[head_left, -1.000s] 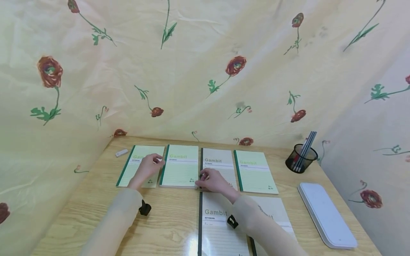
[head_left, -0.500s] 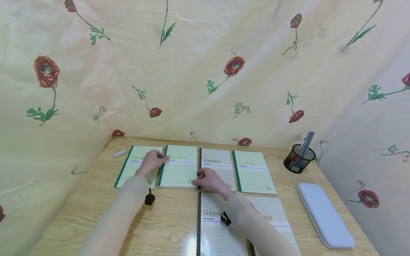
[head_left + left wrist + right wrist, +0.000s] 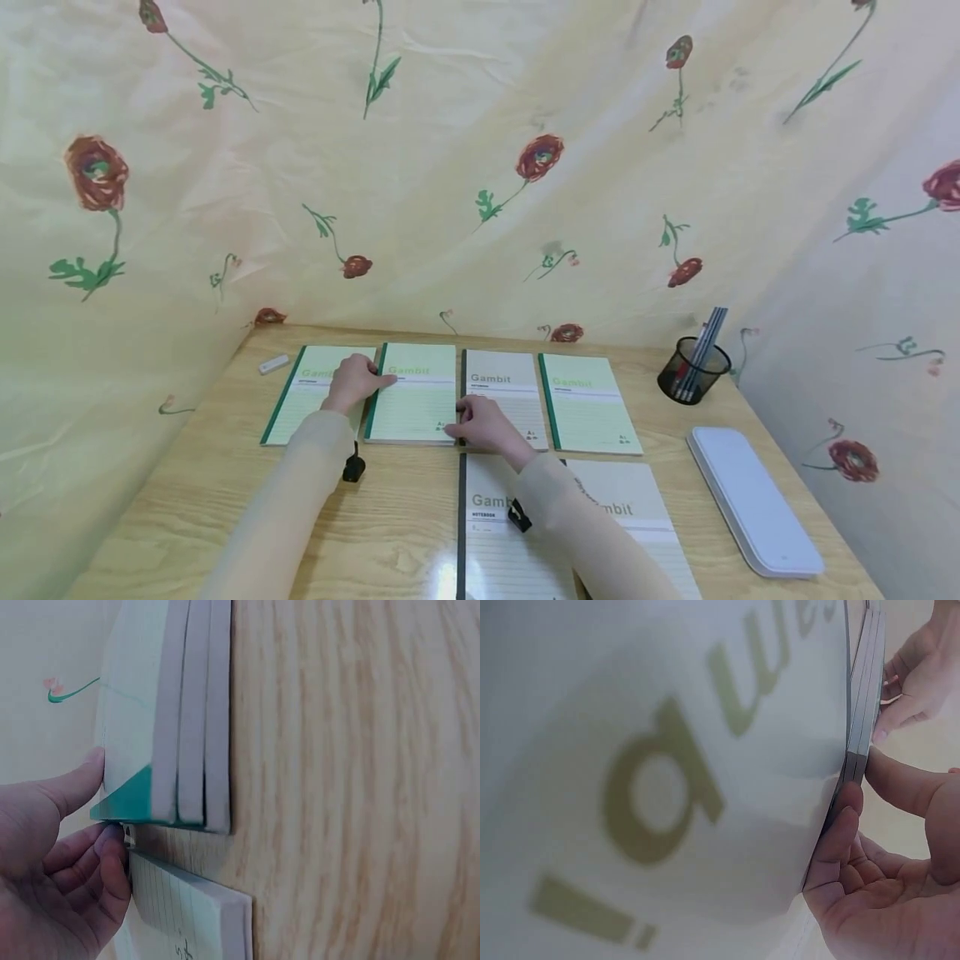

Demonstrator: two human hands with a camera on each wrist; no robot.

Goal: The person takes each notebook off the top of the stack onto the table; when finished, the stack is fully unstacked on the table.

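A stack of green-spined Gambit notebooks (image 3: 414,404) lies second from the left in the back row, its layers visible in the left wrist view. My left hand (image 3: 352,383) holds its spine edge, thumb on the cover and fingers curled at the side. At the opposite edge, near the front corner, my right hand (image 3: 483,423) pinches the stack between thumb and fingers. Left of it lies another green-spined notebook (image 3: 288,417), partly under my left hand. A dark-spined grey notebook (image 3: 513,367) lies to the right, partly covered by my right hand.
Another green-spined notebook (image 3: 588,404) ends the back row. Two larger grey notebooks lie in front, the left one (image 3: 510,567) partly under my right arm. A mesh pen cup (image 3: 692,379), a white case (image 3: 753,500) and a small white eraser-like block (image 3: 273,364) are also on the table.
My left hand has moved right, from over the leftmost notebook to the spine edge of the second stack. My right hand has settled on that stack's right edge. The head view has shifted slightly.
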